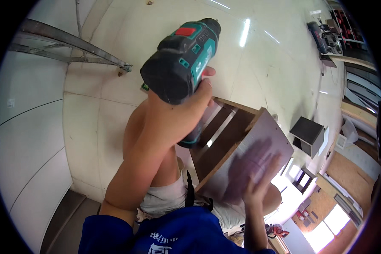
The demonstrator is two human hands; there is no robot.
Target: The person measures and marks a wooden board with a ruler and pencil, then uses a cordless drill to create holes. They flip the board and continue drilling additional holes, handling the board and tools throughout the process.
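Observation:
My left hand is wrapped around the handle of a teal and black cordless drill with a red patch on top. The drill is raised above my knee, its chuck pointing away to the upper right. A dark brown wooden box, open on one side with slats or dividers inside, leans tilted by my legs. Small dark holes show near its far edge. My right hand lies with fingers stretched along the box's smooth outer panel, casting a shadow on it. The drill's battery end partly covers the box's opening.
A metal frame leg stands on the glossy pale floor at the left, beside a white wall. To the right sits another small dark box. Dark tools or machines and cluttered shelving line the far right. A red tool lies at the lower right.

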